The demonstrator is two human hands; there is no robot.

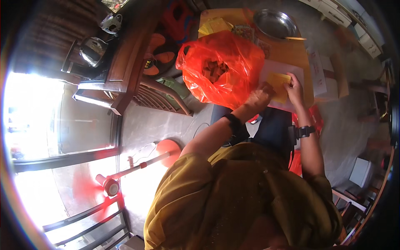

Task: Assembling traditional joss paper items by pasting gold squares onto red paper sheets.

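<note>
A yellow, flat paper-like piece (278, 84) lies over a pale sheet (297, 69) on the wooden table. My right hand (294, 88) grips its right edge between thumb and fingers. At its left edge is my left hand (262, 93), fingers bent; whether they hold the piece or only touch it cannot be told. Beside my left hand stands an open red plastic bag (247, 59) with several small reddish-brown pieces (215, 70) inside. Behind the bag lies a stack of yellow sheets (215, 26).
A steel bowl (275, 23) and a wooden stick (295, 38) are at the table's far right. Cardboard boxes (323, 75) stand to the right. On the left are a wooden chair (165, 97), a cabinet with a kettle (93, 51), and a red standing fan (111, 187).
</note>
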